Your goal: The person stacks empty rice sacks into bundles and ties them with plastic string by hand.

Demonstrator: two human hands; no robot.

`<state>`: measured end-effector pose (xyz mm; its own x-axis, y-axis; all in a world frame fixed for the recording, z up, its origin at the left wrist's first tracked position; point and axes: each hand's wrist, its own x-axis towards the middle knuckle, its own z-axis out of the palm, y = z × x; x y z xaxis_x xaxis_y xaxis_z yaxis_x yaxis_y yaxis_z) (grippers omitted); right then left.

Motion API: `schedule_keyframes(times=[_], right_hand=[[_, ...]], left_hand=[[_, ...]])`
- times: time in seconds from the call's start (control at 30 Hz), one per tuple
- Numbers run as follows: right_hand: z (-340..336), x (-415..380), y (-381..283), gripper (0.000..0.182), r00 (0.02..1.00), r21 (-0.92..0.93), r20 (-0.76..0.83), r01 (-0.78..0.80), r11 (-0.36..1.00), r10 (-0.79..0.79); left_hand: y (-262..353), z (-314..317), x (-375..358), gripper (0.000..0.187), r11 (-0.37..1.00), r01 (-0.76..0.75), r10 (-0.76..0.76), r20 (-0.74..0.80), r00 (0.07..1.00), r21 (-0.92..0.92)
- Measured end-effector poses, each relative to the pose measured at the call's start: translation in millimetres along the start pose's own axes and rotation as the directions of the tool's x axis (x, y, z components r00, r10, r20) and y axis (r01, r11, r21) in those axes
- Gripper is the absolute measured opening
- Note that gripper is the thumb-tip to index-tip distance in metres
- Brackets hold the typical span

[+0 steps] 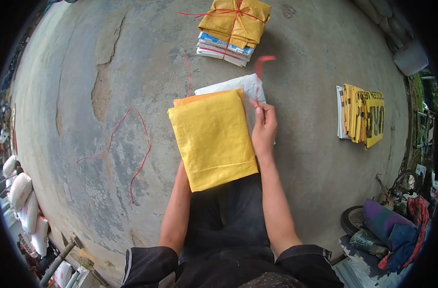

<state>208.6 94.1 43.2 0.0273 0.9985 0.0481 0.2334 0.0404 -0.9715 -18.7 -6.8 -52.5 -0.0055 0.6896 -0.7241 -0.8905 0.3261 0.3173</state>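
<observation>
A folded yellow woven sack (216, 139) lies on top of a stack in front of me, with an orange-yellow one (185, 101) and a white one (248, 86) showing beneath it. My right hand (265, 127) is closed in a pinch at the stack's right edge, holding a red string (259, 91). The string's free end is blurred and rises above the white sack. My left forearm (177, 201) runs under the stack's near side, so the left hand and its fingers are hidden. Another red string end (189, 77) sticks out beyond the stack's far left.
A bundle of folded sacks tied with red string (233, 26) stands at the far side. More folded yellow sacks (360, 115) lie at right. Loose red string (144, 144) curls on the concrete floor (84, 192). Filled white sacks (24, 197) line the left; a bicycle (353, 221) and cloths are lower right.
</observation>
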Motion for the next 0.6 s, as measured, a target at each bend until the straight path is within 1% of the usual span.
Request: schedule_keyframes(times=[0.03,0.07,0.13,0.17,0.2,0.23,0.27,0.3,0.33,0.37,0.4,0.43,0.5,0.53,0.57,0.6], right_hand=[[-9,8,4,0.016,0.999,-0.045,0.015,0.037,0.998,-0.037],[-18,16,8,0.016,0.999,-0.048,0.016,0.036,0.998,-0.035],[-32,34,15,0.015,0.999,0.148,-0.011,-0.050,0.988,0.052],[-39,42,19,0.015,0.999,0.152,-0.009,-0.046,0.987,0.048],[-47,50,26,0.018,0.997,0.107,0.026,-0.073,0.992,0.071],[-51,56,36,0.022,0.994,0.059,0.059,-0.100,0.993,0.097],[-49,59,51,0.022,0.992,0.103,0.058,-0.116,0.988,0.111],[-49,60,75,0.022,0.993,0.105,0.057,-0.113,0.988,0.107],[-49,60,101,0.021,0.976,0.073,0.117,-0.193,0.978,0.184],[-49,61,116,0.020,0.949,0.037,0.176,-0.272,0.962,0.261],[-45,58,118,0.020,0.885,0.051,0.245,-0.419,0.907,0.395],[-44,55,119,0.020,0.883,0.053,0.250,-0.421,0.905,0.397],[-42,45,119,0.023,0.803,0.141,0.321,-0.565,0.813,0.502],[-42,42,100,0.026,0.765,0.145,0.367,-0.610,0.779,0.530],[-44,36,80,0.026,0.763,0.141,0.366,-0.611,0.779,0.533],[-41,29,43,0.027,0.692,0.275,0.389,-0.718,0.640,0.609]], left_hand=[[-4,3,-1,0.035,1.000,0.022,-0.022,0.003,1.000,-0.020],[-8,5,-3,0.036,0.998,0.042,-0.042,0.003,0.999,-0.041],[-9,5,-10,0.037,0.994,0.073,-0.073,0.001,0.997,-0.078],[-6,6,-12,0.037,0.992,0.085,-0.085,0.004,0.996,-0.096],[-11,-12,-2,0.038,0.995,0.046,-0.051,-0.059,0.997,-0.088],[-9,1,-12,0.038,0.995,0.040,-0.045,-0.057,0.997,-0.087],[-12,16,-22,0.037,0.997,-0.030,0.018,-0.170,0.985,-0.067],[-14,34,-32,0.037,0.995,-0.095,0.080,-0.280,0.957,-0.039],[-17,46,-41,0.037,0.994,-0.097,0.082,-0.277,0.957,-0.040],[-22,57,-49,0.038,0.982,-0.178,0.188,-0.313,0.931,0.061],[-27,64,-52,0.039,0.954,-0.252,0.294,-0.339,0.893,0.164],[-33,69,-50,0.039,0.953,-0.254,0.297,-0.344,0.891,0.167],[-43,81,-42,0.034,0.892,-0.324,0.436,-0.412,0.800,0.316],[-39,101,-45,0.035,0.875,-0.337,0.471,-0.445,0.762,0.348],[-37,106,-40,0.035,0.877,-0.334,0.467,-0.447,0.763,0.345],[-34,110,-35,0.036,0.861,-0.333,0.489,-0.445,0.750,0.384]])
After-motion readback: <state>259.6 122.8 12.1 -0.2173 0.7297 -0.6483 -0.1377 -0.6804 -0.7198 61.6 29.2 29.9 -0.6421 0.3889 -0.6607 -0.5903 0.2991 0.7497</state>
